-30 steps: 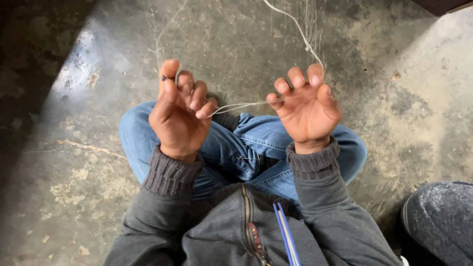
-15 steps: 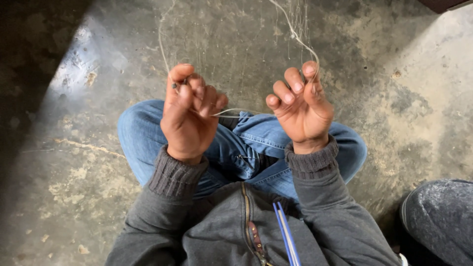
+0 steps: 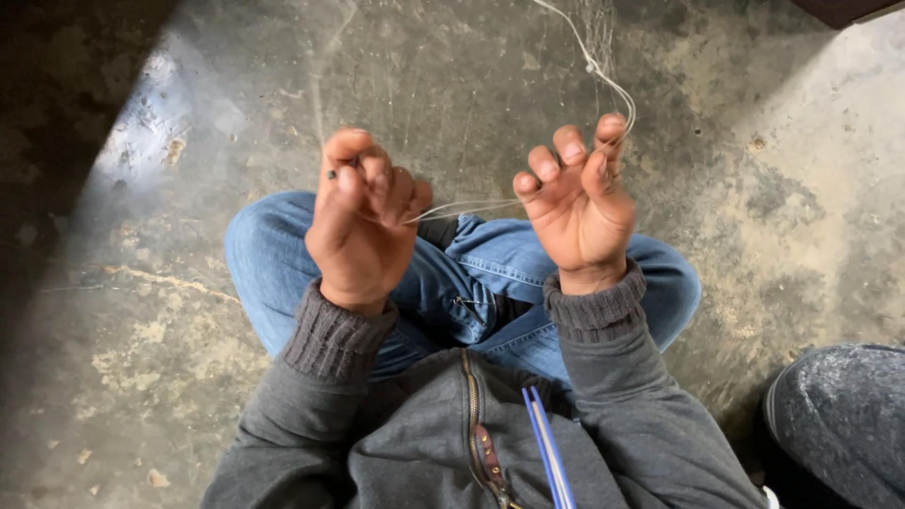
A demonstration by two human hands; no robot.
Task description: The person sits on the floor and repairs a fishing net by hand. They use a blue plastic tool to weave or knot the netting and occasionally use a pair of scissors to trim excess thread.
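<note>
Concrete floor (image 3: 189,396) lay beneath; left hand (image 3: 363,221) and right hand (image 3: 577,203) each pinched thin string (image 3: 462,207) stretched between them (netting above), which could tangle if slackened.

Grey zip jacket (image 3: 424,452), ribbed cuffs (image 3: 337,332), blue jeans (image 3: 471,283), blue cord (image 3: 549,451).
</note>
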